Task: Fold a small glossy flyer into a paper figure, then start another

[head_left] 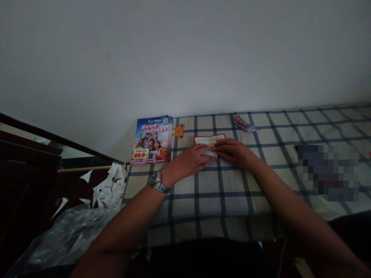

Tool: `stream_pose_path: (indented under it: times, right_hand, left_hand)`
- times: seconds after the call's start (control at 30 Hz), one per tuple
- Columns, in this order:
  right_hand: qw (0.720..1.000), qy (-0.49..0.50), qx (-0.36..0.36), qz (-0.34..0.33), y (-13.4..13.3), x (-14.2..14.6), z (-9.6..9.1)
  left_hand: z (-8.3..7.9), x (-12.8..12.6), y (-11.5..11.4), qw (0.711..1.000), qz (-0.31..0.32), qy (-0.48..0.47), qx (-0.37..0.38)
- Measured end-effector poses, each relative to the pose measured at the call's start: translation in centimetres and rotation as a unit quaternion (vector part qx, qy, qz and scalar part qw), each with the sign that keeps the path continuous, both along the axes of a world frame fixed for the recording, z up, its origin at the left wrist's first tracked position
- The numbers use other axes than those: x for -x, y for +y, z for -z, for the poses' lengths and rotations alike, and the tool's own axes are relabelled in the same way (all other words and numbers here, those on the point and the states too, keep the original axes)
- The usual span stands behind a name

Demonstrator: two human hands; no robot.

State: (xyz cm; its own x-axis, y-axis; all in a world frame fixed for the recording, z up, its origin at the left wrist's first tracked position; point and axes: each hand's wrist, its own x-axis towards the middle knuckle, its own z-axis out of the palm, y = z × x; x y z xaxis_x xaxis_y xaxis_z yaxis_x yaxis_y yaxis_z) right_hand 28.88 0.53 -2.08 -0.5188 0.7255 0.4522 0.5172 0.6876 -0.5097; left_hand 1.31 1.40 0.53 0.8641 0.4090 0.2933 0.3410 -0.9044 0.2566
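Observation:
A red-edged sheet of printed paper (205, 140) lies on the checked cloth in front of me, its lower part covered by my fingers. My left hand (189, 161), below a metal watch (159, 182) on the wrist, grips the sheet's left side with bent fingers. From the right, my right hand (235, 152) pinches the same sheet near its middle, the fingertips of both hands almost meeting. Just beyond my left hand is an orange bear-shaped piece (179, 131). A stack of colourful flyers (152, 141) lies to the left.
A crumpled or folded flyer (245, 123) lies near the wall (185, 58). At the right of the checked cloth (234, 200) is a blurred dark object (321, 170). Torn white paper (111, 185) and clear plastic (69, 231) lie beyond the cloth's left edge.

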Motion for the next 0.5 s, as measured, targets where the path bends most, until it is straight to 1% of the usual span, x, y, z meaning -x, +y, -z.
stream_pose_path:
  times: [0.1, 0.5]
  right_hand:
    - [1.000, 0.000, -0.003, -0.008, 0.09, -0.02, 0.03]
    - [0.999, -0.032, -0.016, -0.020, -0.13, -0.11, -0.03]
  left_hand:
    - [-0.03, 0.05, 0.14, 1.000, -0.004, 0.000, -0.011]
    - [0.70, 0.19, 0.65, 1.000, -0.020, -0.012, -0.007]
